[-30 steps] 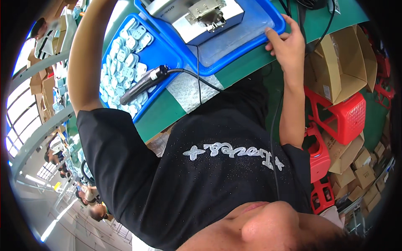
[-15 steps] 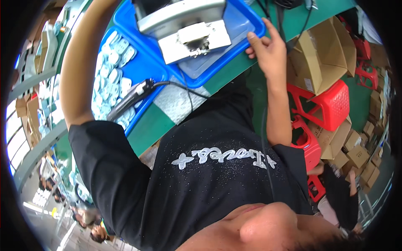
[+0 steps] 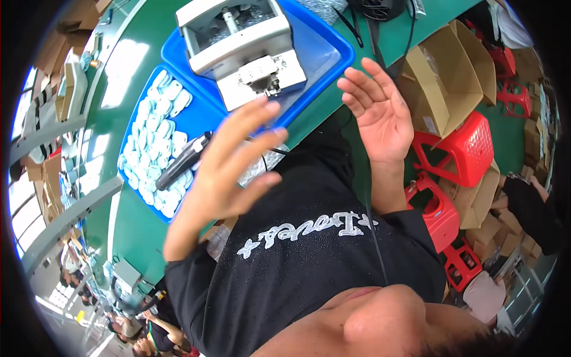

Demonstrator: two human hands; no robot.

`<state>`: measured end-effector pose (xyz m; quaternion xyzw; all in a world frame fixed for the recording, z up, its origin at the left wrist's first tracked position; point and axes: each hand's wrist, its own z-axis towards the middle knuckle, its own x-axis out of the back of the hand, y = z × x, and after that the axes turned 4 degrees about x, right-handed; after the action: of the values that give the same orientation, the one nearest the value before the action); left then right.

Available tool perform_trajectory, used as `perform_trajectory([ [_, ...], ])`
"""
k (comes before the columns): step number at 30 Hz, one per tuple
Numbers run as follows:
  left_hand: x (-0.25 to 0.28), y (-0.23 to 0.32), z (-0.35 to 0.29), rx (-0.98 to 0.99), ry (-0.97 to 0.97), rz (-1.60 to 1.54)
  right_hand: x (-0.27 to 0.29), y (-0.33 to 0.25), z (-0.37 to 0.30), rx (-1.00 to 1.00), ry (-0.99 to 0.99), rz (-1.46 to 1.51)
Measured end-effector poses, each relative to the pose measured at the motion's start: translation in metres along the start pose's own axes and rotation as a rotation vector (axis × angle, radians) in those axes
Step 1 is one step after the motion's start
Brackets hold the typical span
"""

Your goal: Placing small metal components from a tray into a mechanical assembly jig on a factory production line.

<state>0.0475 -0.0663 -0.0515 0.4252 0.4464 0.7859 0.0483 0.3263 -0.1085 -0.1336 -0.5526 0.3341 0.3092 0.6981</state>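
Observation:
My left hand (image 3: 223,163) hangs over the table's near side, fingers spread, slightly blurred and holding nothing. Behind its fingertips stands a whitish metal machine (image 3: 238,44) with an open-framed top, resting in a blue tray (image 3: 344,55). My right hand (image 3: 383,116) is raised off that tray's right corner, palm showing, fingers stretched and empty. Many pale blue plastic pieces (image 3: 151,128) fill a second blue tray (image 3: 124,156) to the left. A black pen-like electric tool (image 3: 181,163) with a cable lies across them, its near end partly hidden by my left hand.
Bubble wrap (image 3: 259,169) lies by the table edge under my left hand. Black cables (image 3: 380,9) lie at the far right of the green table (image 3: 146,238). An open cardboard box (image 3: 440,83) and red stools (image 3: 461,152) stand to the right. Other people appear at the edges.
My left arm has drawn back from the far left, bringing that hand in front of the machine. My right hand has let go of the tray's rim and opened.

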Motion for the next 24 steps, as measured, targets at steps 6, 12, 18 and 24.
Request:
perform_trajectory([
  [6,-0.09,0.032,0.011,-0.078,0.236,0.027,0.0,0.015,-0.011,-0.088,-0.132,0.302],
  [12,-0.158,-0.011,0.088,-0.281,0.306,0.205,-0.022,0.004,-0.043,0.018,0.124,-0.085],
  [18,-0.17,0.012,0.1,0.03,0.22,-0.856,-0.021,-0.029,-0.096,0.655,-0.22,-0.917],
  [24,-0.208,0.047,0.075,0.25,0.081,-1.552,0.06,-0.036,-0.045,0.891,-0.44,-1.702],
])
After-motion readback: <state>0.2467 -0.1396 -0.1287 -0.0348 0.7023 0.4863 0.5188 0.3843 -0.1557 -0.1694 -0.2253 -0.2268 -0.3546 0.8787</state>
